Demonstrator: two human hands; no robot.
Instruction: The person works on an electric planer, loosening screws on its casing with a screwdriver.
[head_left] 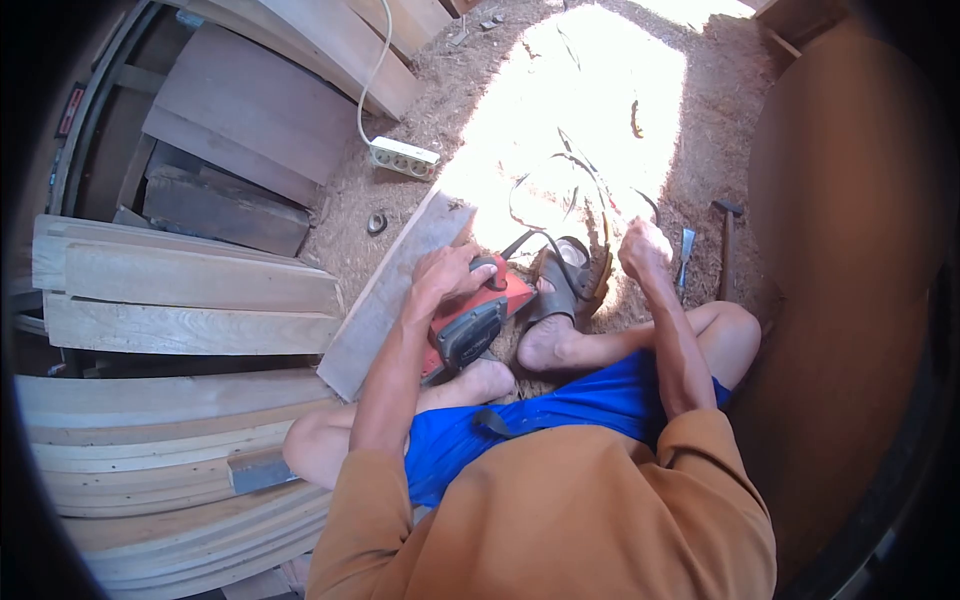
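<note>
My left hand (450, 275) is wrapped round the rear handle of a red and black electric planer (474, 330), which sits tilted between my legs, beside a long wooden board (390, 290) on the floor. A dark power cord runs from it past my sandal (553, 290) to loose coils (603, 215) in the sunlit patch. My right hand (645, 248) is closed in front of my knee, near those coils. Glare and the fingers hide what it holds, if anything. To its right a chisel (686, 255) lies on the shavings, with a hammer (728, 245) beyond it.
Stacked planks (190, 290) line the left side, with more boards (240, 110) behind. A white power strip (404, 157) with its cable lies at the back, near a roll of tape (376, 223). A large brown surface (850, 270) borders the right. Wood shavings cover the floor.
</note>
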